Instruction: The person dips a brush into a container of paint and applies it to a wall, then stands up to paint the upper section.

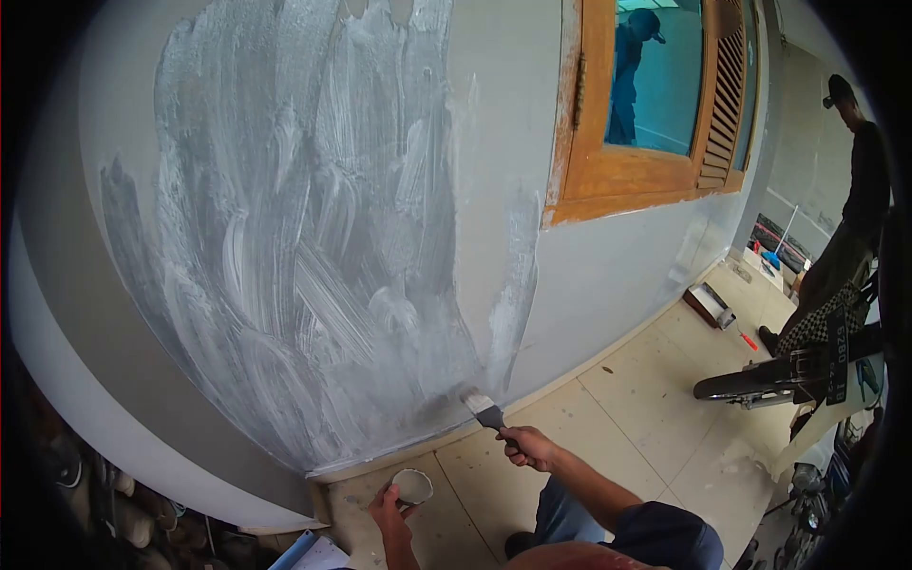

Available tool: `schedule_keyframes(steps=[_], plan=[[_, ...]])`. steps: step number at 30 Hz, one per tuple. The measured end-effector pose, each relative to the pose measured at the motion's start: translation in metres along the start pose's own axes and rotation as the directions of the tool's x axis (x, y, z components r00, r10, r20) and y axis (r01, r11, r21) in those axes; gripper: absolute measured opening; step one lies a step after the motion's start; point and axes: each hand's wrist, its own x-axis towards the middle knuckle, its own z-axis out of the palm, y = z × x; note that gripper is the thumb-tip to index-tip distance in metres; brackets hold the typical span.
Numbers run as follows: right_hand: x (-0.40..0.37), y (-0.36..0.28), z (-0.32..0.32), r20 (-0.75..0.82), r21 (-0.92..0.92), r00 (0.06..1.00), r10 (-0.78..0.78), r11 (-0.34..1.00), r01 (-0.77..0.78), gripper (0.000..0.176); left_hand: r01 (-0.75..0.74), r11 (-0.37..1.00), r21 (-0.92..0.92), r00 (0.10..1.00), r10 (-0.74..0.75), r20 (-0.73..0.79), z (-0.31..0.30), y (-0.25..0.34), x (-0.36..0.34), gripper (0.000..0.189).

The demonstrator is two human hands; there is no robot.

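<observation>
My right hand (532, 448) grips the dark handle of a wide paintbrush (488, 413). The brush's pale bristles meet the lower part of the wall (370, 285), just above the floor edge. Wet, whitish-grey streaks cover much of this wall, with a darker patch around the brush tip. Lower and to the left, my left hand (388, 511) is wrapped round a small cup (427, 491), held tilted so that its round opening shows. The cup's rim is smeared with pale paint.
A wooden-framed window (608, 180) is set in the wall at upper right. Beyond stand a paint tray (705, 306), a roller with a red handle (748, 339), a parked motorcycle (760, 380) and another person (860, 180). Shoes (133, 522) crowd the lower left; papers (318, 553) lie near my left arm.
</observation>
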Motion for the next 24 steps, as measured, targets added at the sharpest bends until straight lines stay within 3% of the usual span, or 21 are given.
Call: schedule_keyframes(steps=[4,10,13,15,24], plan=[[0.027,0.032,-0.007,-0.152,0.356,0.988,-0.017,0.932,0.071,0.027,-0.029,0.999,-0.036,0.999,0.030,0.029,0.009,0.029,-0.008,0.055],[0.088,0.042,-0.026,-0.305,0.523,0.952,-0.015,0.833,0.181,0.020,0.069,0.997,0.028,0.997,-0.070,0.024,0.012,0.029,-0.018,0.057],[0.081,-0.001,-0.019,-0.370,0.418,0.924,-0.101,0.870,0.263,0.017,0.084,0.996,-0.002,0.994,-0.084,0.064,0.020,0.032,-0.022,0.057],[0.072,-0.035,-0.018,-0.336,0.440,0.933,-0.127,0.855,0.275,0.017,0.093,0.995,-0.021,0.993,-0.091,0.075,0.028,0.033,-0.021,0.056],[-0.060,-0.157,0.042,-0.275,0.127,0.806,-0.524,0.811,0.571,0.026,0.097,0.992,0.076,0.982,-0.108,0.154,0.024,0.022,-0.013,0.056]])
